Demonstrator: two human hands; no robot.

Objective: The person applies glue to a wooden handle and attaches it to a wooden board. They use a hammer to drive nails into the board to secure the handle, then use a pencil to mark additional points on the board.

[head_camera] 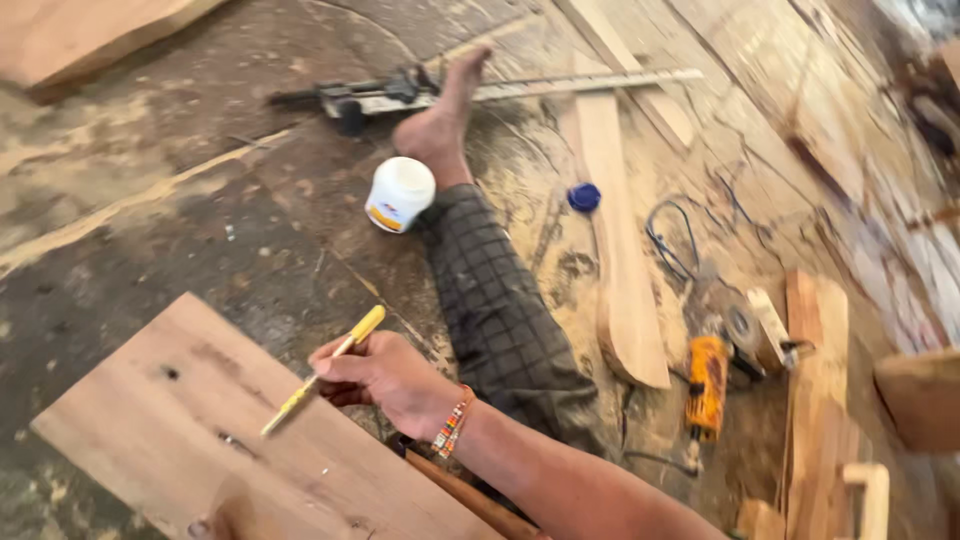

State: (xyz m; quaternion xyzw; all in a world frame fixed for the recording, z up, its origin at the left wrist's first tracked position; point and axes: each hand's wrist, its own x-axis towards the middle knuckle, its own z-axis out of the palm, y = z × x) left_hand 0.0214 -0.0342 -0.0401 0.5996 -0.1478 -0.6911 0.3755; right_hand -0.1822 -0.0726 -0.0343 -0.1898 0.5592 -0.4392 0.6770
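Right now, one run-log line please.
right hand: holds yellow tool over wooden board | left hand: unseen | white jar beside leg

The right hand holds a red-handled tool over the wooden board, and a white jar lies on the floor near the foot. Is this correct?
Not quite: the head view shows the right hand holding a yellow-handled tool, not red. It is over the wooden board, and the white jar lies by the foot.

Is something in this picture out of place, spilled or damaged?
Yes. The white jar lies tipped on its side on the dusty floor beside the bare foot, and its blue cap lies apart from it. No spill is visible. The right hand holds a yellow tool over the wooden board.
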